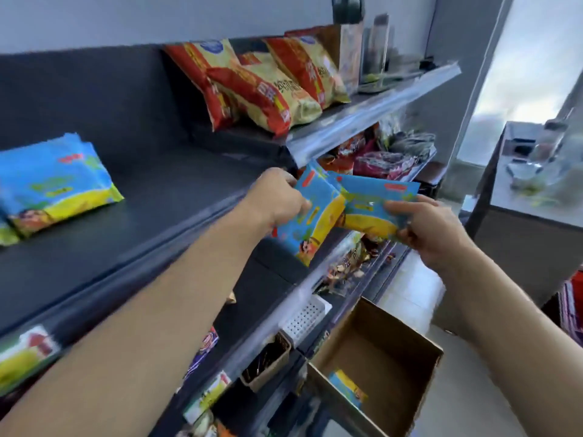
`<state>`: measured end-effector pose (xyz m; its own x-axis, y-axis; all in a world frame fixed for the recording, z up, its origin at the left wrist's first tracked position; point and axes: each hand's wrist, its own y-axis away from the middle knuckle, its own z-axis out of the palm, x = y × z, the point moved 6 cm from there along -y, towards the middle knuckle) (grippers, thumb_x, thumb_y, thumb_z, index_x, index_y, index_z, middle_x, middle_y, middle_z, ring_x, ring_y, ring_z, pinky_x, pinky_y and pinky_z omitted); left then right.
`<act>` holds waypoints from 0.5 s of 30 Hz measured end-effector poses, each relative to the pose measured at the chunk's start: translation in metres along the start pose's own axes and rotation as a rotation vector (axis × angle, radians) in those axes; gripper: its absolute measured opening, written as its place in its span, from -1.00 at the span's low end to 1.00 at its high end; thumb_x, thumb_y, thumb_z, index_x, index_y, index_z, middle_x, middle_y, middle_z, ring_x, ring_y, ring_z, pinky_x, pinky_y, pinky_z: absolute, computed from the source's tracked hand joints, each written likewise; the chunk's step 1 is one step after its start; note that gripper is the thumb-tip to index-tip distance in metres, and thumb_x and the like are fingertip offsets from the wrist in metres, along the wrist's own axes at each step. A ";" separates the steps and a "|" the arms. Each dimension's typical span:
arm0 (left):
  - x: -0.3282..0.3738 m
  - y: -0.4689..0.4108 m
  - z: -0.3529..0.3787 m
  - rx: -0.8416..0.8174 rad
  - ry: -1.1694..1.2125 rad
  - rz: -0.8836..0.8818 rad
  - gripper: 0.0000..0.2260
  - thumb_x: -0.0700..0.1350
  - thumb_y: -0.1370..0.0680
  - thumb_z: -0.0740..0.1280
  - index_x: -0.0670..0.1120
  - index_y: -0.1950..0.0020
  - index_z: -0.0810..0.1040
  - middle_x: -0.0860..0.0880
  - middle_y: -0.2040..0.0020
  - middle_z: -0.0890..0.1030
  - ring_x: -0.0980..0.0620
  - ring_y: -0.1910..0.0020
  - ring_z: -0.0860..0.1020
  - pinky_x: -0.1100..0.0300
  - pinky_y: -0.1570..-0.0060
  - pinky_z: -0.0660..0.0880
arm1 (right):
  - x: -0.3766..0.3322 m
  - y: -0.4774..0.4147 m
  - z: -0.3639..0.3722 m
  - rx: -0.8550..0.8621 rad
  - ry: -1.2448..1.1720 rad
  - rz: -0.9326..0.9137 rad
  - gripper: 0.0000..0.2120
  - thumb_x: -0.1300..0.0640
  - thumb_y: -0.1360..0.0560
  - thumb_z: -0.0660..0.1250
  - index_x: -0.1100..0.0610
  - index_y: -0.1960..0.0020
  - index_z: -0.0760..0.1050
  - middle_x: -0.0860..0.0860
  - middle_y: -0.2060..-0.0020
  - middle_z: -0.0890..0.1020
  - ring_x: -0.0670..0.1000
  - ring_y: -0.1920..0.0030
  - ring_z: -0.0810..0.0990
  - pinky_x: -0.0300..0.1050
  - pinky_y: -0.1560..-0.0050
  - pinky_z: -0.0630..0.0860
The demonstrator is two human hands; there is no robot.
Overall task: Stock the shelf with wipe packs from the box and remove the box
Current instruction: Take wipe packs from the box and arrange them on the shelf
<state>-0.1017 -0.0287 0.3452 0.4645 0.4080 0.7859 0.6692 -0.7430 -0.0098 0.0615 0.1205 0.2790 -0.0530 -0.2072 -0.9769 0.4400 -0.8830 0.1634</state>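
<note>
My left hand (277,197) grips a blue and yellow wipe pack (318,222) just past the front edge of the dark shelf (164,197). Beside it, my right hand (432,228) holds a second wipe pack (372,206), and the two packs overlap between the hands. Wipe packs (53,181) are stacked on the shelf at the far left. The open cardboard box (378,351) stands on the floor at lower right, with one wipe pack (347,386) lying inside it.
Red and yellow snack bags (265,89) fill the shelf above. Lower shelves hold assorted packets, a white perforated basket (304,316) and a brown tray (268,361). A grey counter (530,197) stands at the right beyond the aisle floor.
</note>
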 end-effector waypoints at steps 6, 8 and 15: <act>0.018 0.050 -0.112 0.224 -0.068 0.088 -0.85 -0.22 -0.48 0.39 -0.20 -0.04 0.60 -0.12 0.09 0.64 0.02 0.23 0.60 0.16 0.23 0.55 | -0.070 0.033 0.085 -0.228 -0.081 -0.205 -0.94 0.23 -0.41 0.42 0.10 0.19 0.57 0.06 0.27 0.66 -0.03 0.47 0.36 -0.37 0.64 0.29; 0.014 0.068 -0.146 0.311 -0.094 0.079 -0.87 -0.21 -0.49 0.38 -0.19 -0.02 0.60 -0.13 0.10 0.64 -0.03 0.20 0.63 0.17 0.29 0.55 | -0.079 0.048 0.125 -0.349 -0.045 -0.236 -0.96 0.20 -0.43 0.40 0.09 0.14 0.56 0.10 0.19 0.62 -0.07 0.54 0.32 -0.32 0.59 0.28; -0.038 0.136 -0.253 0.580 -0.164 -0.096 -0.88 -0.19 -0.50 0.37 -0.14 -0.02 0.60 -0.11 0.10 0.65 -0.04 0.19 0.62 0.07 0.31 0.58 | -0.075 0.092 0.249 -0.634 0.033 -0.275 -0.97 0.17 -0.45 0.41 0.06 0.13 0.58 -0.01 0.23 0.63 -0.08 0.45 0.38 -0.34 0.53 0.33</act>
<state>-0.1753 -0.2800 0.4701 0.4388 0.5694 0.6952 0.8979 -0.3076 -0.3148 -0.1170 -0.0499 0.4012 -0.2149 0.0113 -0.9766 0.8541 -0.4828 -0.1935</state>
